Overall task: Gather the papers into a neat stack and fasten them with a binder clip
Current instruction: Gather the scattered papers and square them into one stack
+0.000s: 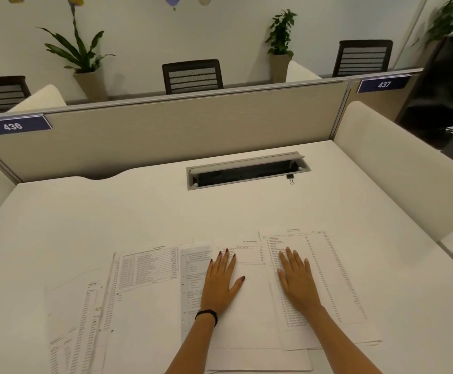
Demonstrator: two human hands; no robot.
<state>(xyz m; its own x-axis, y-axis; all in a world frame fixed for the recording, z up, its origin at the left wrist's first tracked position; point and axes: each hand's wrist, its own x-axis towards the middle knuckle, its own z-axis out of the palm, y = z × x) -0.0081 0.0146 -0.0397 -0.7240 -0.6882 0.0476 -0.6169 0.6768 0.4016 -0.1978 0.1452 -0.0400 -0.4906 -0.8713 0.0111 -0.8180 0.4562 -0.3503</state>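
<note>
Several printed papers [144,290] lie spread and overlapping across the near part of the white desk [112,211]. My left hand [221,280] rests flat, fingers apart, on a mostly blank sheet [249,314] in the middle. Flat on the rightmost printed sheet [333,279] lies my right hand [295,279], also with fingers spread. A small black binder clip [291,178] sits far back on the desk, by the right end of the cable tray, well beyond both hands. Neither hand holds anything.
An open cable tray slot [247,171] is set into the desk at the back. A beige partition [166,130] closes the far side, and padded side dividers [398,163] stand left and right. Chairs and potted plants stand beyond the partition.
</note>
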